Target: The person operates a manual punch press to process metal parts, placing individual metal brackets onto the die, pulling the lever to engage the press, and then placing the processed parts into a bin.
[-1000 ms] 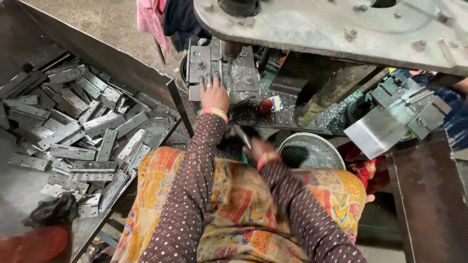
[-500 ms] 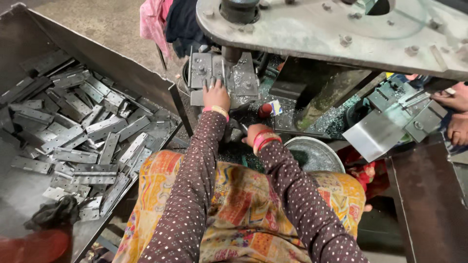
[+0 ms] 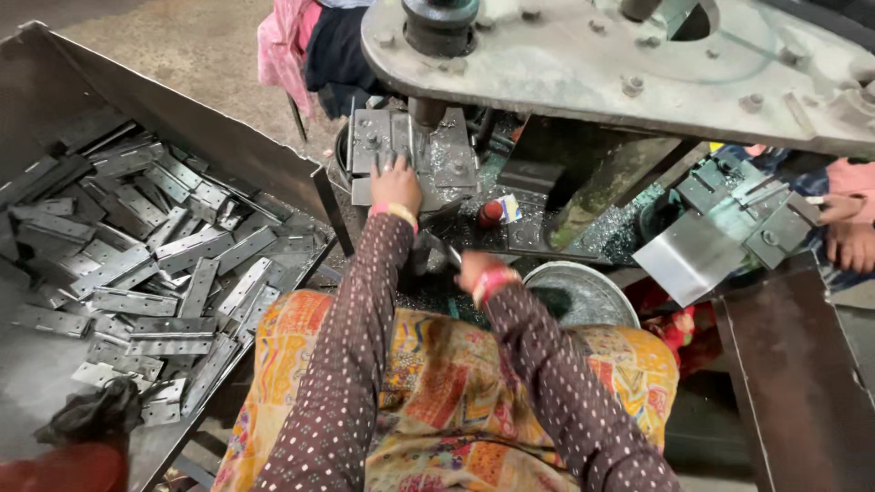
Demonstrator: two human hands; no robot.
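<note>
My left hand [image 3: 396, 185] lies flat with fingers spread on the grey die plate [image 3: 372, 138] of a press, just left of the round ram [image 3: 426, 113]. My right hand [image 3: 475, 268] is lower and nearer to me, at the front of the press bed. It is closed around a thin shiny metal strip [image 3: 453, 254] that sticks out up and to the left. Both arms wear brown dotted sleeves with a pink bangle at each wrist. An orange patterned cloth [image 3: 456, 392] covers my lap.
A large metal bin [image 3: 64, 364] on the left holds several flat perforated steel plates [image 3: 196, 287]. A round steel bowl [image 3: 583, 293] stands right of my right hand. The heavy press frame [image 3: 638, 64] overhangs. Another person's hands [image 3: 849, 228] work at a second die [image 3: 738, 219].
My right hand has moved up and left toward the press bed with the strip. My left hand has stayed on the die plate.
</note>
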